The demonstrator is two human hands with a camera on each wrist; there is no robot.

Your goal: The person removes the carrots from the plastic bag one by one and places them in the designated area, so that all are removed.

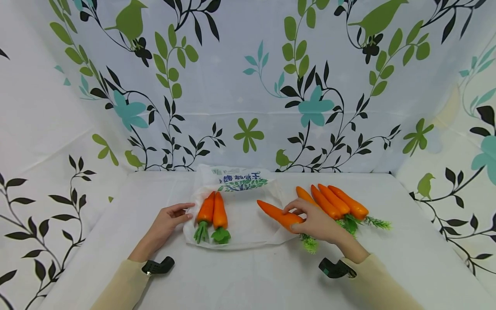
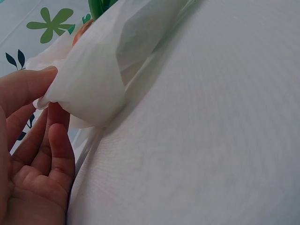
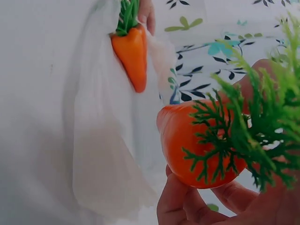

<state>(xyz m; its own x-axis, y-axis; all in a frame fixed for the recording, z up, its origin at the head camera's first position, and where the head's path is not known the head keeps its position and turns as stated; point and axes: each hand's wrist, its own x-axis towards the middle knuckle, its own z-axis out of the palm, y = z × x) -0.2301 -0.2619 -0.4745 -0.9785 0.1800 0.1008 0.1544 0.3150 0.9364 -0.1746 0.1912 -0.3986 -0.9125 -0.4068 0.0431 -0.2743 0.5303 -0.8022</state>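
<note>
A white plastic bag [image 1: 252, 230] with a printed tree lies flat in the middle of the table. My left hand [image 1: 162, 224] pinches its left edge between thumb and fingers; the left wrist view shows the bag film [image 2: 91, 79] lifted there. Two toy carrots [image 1: 219, 211] lie side by side on the bag, tips pointing away from me, green tops toward me. My right hand [image 1: 315, 220] grips another carrot [image 1: 276, 213] over the bag's right part, tip pointing left and away. In the right wrist view, its feathery green top [image 3: 253, 126] partly covers the fingers.
Several more carrots [image 1: 334, 200] lie together on the table to the right, just beyond my right hand. The table [image 1: 232, 280] is covered in white. Behind it hangs a patterned curtain [image 1: 240, 86] with leaves and birds, and similar cloth lines both sides.
</note>
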